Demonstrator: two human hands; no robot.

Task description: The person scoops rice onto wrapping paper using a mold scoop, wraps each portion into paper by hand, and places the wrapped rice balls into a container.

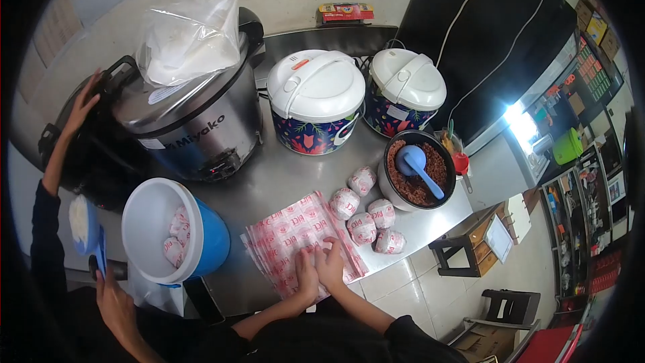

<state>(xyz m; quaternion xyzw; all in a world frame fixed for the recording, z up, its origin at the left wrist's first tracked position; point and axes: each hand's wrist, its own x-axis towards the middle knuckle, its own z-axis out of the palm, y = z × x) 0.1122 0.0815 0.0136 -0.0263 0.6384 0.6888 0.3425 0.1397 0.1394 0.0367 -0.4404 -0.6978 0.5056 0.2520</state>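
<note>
"Okay, quick one: hands of the person at the worktop's [289,178] near edge?"

"Left hand [306,275] and right hand [330,267] together, fingers bent, both down over the printed sheets [285,225]. Can't tell from here whether either grips anything; the fingertips are partly hidden."

"Sheets where?"

"Spread in an overlapping pile along the near edge, about mid-length."

"Right of them?"

"Five wrapped balls [361,228], similar red print, clustered toward the near right corner. Just behind those, by the right edge, a pot [388,189] of brown food [438,154], blue ladle [411,159] lying in it."

"Left?"

"Blue bucket [213,235], white inside, near edge again. More wrapped balls [176,238] in it."

"Far edge?"

"Two flowered rice cookers [309,134], white lids closed. Big steel cooker [201,134] left of them, clear bag [195,47] on its lid."

"Anyone else?"

"Co-worker, left end. One hand [84,104] at the dark cooker [87,154], fingers extended; the other hand [115,306] grips a blue scoop [101,252] with white food [79,218] in it."
</note>
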